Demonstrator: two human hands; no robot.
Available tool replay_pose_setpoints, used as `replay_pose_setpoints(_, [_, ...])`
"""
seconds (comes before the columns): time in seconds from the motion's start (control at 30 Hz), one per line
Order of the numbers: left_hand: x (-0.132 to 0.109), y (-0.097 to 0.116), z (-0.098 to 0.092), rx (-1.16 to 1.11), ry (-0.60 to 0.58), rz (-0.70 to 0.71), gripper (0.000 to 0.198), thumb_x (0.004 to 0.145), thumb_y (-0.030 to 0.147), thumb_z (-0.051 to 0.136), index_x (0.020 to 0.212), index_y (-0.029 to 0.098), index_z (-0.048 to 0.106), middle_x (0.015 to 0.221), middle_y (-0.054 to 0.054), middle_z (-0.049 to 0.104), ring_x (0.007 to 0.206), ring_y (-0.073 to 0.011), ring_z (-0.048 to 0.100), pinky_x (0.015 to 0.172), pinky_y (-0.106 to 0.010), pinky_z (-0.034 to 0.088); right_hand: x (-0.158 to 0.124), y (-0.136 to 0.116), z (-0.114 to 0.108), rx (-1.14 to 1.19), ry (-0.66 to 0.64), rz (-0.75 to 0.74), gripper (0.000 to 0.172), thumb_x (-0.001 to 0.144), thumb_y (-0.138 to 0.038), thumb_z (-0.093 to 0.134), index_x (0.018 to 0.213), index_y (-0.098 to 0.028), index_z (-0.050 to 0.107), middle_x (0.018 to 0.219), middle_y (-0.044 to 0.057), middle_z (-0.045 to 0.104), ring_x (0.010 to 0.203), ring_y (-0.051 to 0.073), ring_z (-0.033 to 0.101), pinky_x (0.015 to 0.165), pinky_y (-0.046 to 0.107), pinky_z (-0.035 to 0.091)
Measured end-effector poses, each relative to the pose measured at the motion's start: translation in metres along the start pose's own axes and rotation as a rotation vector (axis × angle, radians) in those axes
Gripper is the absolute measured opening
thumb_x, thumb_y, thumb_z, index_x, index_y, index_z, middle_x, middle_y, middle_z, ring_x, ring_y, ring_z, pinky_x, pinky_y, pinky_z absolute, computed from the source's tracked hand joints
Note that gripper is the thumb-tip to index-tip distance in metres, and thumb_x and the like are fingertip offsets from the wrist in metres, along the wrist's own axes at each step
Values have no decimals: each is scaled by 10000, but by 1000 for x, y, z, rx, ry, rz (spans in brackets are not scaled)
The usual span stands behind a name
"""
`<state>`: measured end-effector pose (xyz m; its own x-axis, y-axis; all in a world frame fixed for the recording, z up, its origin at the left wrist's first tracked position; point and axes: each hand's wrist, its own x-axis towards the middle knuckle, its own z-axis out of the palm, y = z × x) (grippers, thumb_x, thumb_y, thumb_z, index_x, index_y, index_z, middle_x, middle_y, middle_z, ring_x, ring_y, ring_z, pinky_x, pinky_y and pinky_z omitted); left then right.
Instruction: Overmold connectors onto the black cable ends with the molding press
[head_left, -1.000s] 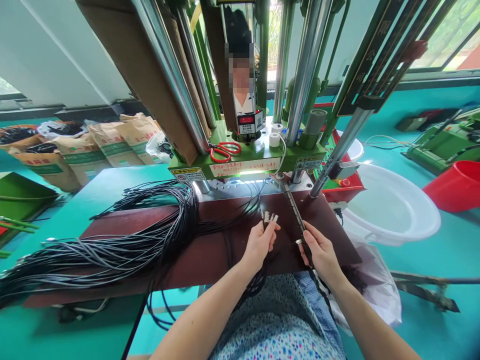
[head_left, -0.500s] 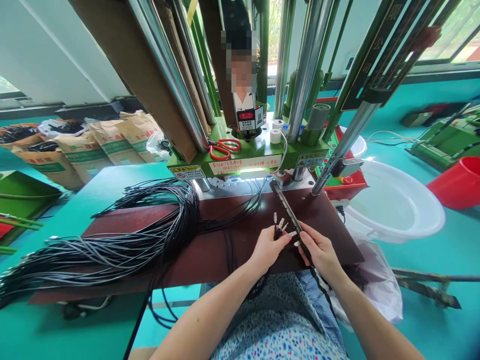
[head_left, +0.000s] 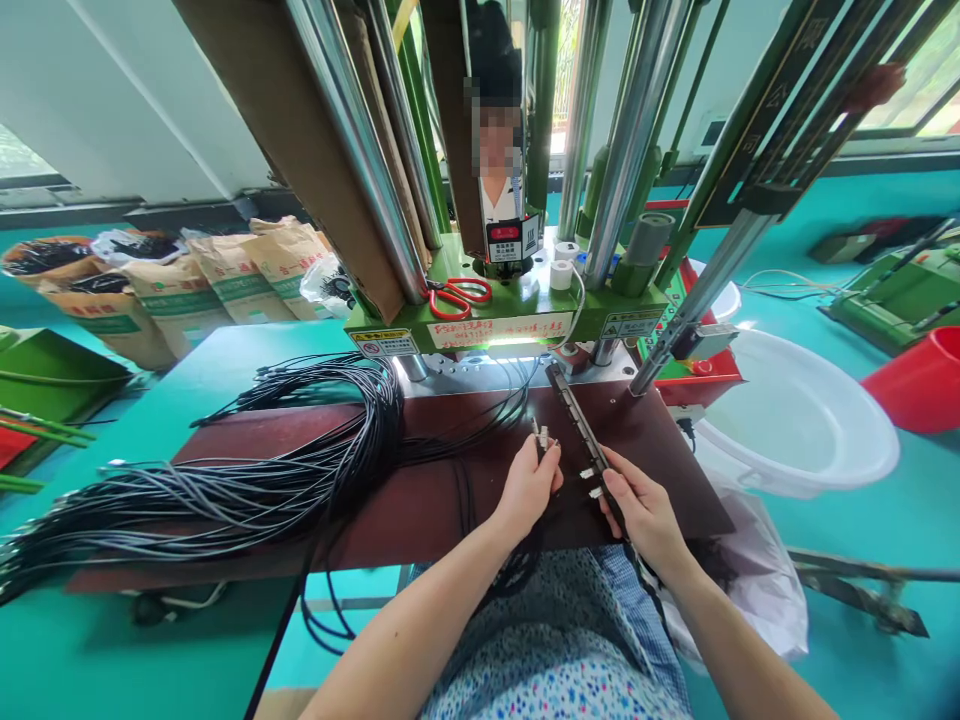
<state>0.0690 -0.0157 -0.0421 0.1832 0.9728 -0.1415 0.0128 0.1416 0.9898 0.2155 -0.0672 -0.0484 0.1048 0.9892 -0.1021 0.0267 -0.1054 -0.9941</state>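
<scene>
cable bundle (head_left: 247, 480) left, basin (head_left: 795, 420) right of board (head_left: 450, 500)

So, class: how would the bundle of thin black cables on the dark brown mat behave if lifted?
Probably floppy: the bundle of thin black cables sags over the dark brown mat's edge. Strands splay loosely, so likely to tangle.

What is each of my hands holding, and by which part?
The left hand pinches a few black cables just behind their metal plugs. The right hand grips the long black bar at its near end.
</scene>
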Motion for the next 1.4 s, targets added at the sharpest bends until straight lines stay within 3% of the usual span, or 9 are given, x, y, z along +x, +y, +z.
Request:
replay_pose_setpoints(0.2, [-2, 6, 2, -186, -149, -220, 306, 649, 408, 645, 671, 166, 458, 465, 74, 417, 396, -39, 338, 389, -170, 232, 0, 1, -2, 18, -17, 7, 469, 845, -404, 496, 1243, -157, 480, 525, -51, 489, 350, 65, 407, 324, 182, 328])
replay_pose_setpoints(0.33, [-1, 11, 2, -270, -116, -279, 361, 583, 424, 694, 641, 166, 449, 439, 79, 410, 366, -32, 318, 360, -170, 202, 0, 0, -3, -7, -50, 14, 496, 840, -413, 496, 1253, -139, 476, 521, -46, 488, 354, 73, 400, 324, 194, 326])
replay_pose_setpoints(0.7, [-3, 11, 2, -250, -81, -267, 315, 595, 370, 684, 621, 151, 459, 422, 73, 411, 377, -30, 316, 371, -172, 202, -1, 2, -3, -49, -67, 17, 492, 847, -415, 490, 1266, -157, 469, 526, -52, 487, 358, 64, 396, 330, 184, 332])
replay_pose_setpoints(0.93, [-1, 7, 4, -222, -28, -233, 308, 586, 373, 682, 615, 163, 459, 385, 95, 363, 337, -30, 273, 351, -184, 177, -2, 3, 2, -284, -66, -102, 488, 858, -405, 462, 1275, -151, 465, 538, -51, 468, 366, 77, 413, 363, 208, 371])
replay_pose_setpoints(1.07, [2, 11, 0, -162, -14, -138, 279, 644, 383, 641, 619, 141, 505, 478, 45, 474, 409, -41, 361, 389, -178, 248, -1, 0, 3, -201, -56, -40, 484, 848, -418, 475, 1257, -159, 482, 532, -50, 476, 366, 75, 403, 355, 203, 347])
replay_pose_setpoints(1.13, [5, 15, -5, -214, 47, -68, 296, 680, 422, 606, 661, 138, 524, 531, 25, 514, 453, -50, 411, 422, -173, 297, -1, -2, 2, -138, -30, -13, 489, 838, -424, 492, 1244, -152, 493, 519, -51, 481, 357, 72, 390, 348, 203, 325])
replay_pose_setpoints(1.23, [8, 20, -11, -402, 139, -64, 333, 701, 496, 566, 713, 178, 465, 418, 90, 378, 362, -36, 317, 380, -161, 259, 0, -3, 1, -77, -7, -3, 493, 829, -420, 507, 1237, -144, 496, 508, -51, 488, 345, 71, 384, 348, 207, 307])
replay_pose_setpoints(1.3, [7, 20, -12, -479, 94, -127, 337, 720, 521, 529, 734, 207, 408, 360, 128, 259, 302, -32, 196, 335, -153, 164, 0, -3, -1, -60, -15, 0, 484, 830, -415, 509, 1232, -146, 501, 505, -52, 490, 345, 70, 385, 351, 206, 303])
replay_pose_setpoints(1.4, [2, 18, -10, -448, -9, -174, 289, 761, 495, 468, 744, 225, 364, 333, 137, 235, 278, -38, 141, 315, -153, 105, 0, -2, -2, -53, -30, 5, 475, 828, -415, 514, 1222, -150, 509, 503, -54, 489, 346, 68, 382, 347, 203, 300])
